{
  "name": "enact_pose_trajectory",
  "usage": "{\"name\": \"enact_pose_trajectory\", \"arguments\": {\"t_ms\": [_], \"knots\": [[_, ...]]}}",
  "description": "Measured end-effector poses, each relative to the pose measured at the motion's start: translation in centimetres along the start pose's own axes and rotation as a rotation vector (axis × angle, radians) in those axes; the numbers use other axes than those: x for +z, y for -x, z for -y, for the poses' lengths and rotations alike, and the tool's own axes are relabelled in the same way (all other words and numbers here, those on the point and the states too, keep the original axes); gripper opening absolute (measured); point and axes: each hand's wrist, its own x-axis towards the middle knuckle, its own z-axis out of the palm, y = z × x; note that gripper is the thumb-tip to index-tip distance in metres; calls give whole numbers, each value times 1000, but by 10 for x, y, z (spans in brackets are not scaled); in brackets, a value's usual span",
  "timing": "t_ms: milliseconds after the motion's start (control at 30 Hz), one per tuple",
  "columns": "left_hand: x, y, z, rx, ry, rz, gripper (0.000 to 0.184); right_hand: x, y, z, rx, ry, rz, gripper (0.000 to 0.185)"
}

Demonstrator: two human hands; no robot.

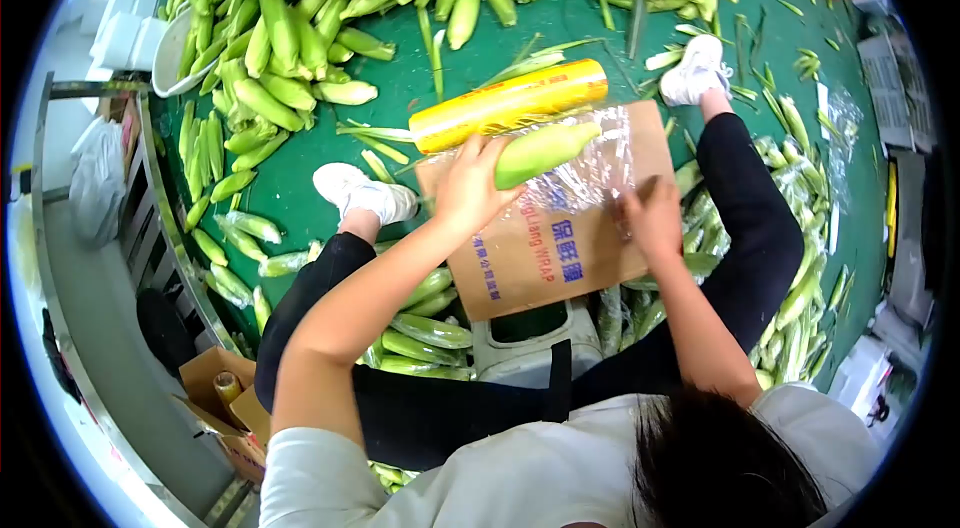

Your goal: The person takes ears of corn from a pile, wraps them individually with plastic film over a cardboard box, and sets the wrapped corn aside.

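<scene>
My left hand is closed round the left end of a green ear of corn in its husk. The ear lies over a crinkled sheet of clear plastic wrap, above a flat cardboard box with printed lettering. At the right edge of that sheet, my right hand has its fingers bent together on the film; the fingertips are partly hidden. A yellow roll of plastic wrap lies along the far edge of the cardboard.
A big heap of unwrapped corn covers the back of the green floor. Wrapped ears lie below the cardboard, with more wrapped corn at the right. A metal rack and an open carton stand at left.
</scene>
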Motion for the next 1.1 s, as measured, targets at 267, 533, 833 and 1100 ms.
{"name": "enact_pose_trajectory", "arguments": {"t_ms": [267, 533, 833, 1100], "knots": [[39, 5, 3, 46, -460, 50, 78, -27, -40, -20, 202, -1284, 382, 9], [37, 72, 28, 218, -192, 47, 42, 32, -62, 72, -932, -326, 382, 61], [34, 72, 69, 311, -53, -87, 14, 30, -73, 71, -959, -196, 448, 72], [0, 66, 36, 101, 294, 195, 7, -8, -23, 38, -993, -85, 690, 55]]}}
